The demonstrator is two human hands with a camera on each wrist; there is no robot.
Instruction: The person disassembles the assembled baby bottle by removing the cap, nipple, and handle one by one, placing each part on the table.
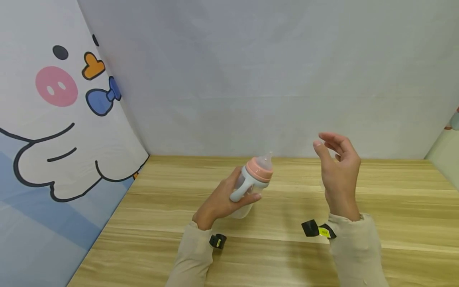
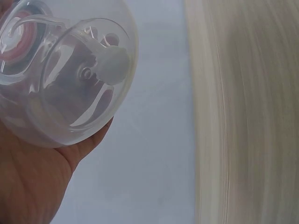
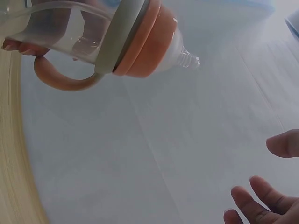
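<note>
Pale wood-grain tabletop (image 1: 261, 263); over it, a tilted baby bottle (image 1: 254, 180), gripped round its middle by the left hand (image 1: 223, 196), ideally firmly; the right hand (image 1: 340, 171), apart, loosely curved, empty, should avoid the teat (image 1: 265, 161).

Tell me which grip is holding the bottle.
The left grip: it wraps round the tilted baby bottle, whereas the right grip is apart from it, touching no part of it.
</note>
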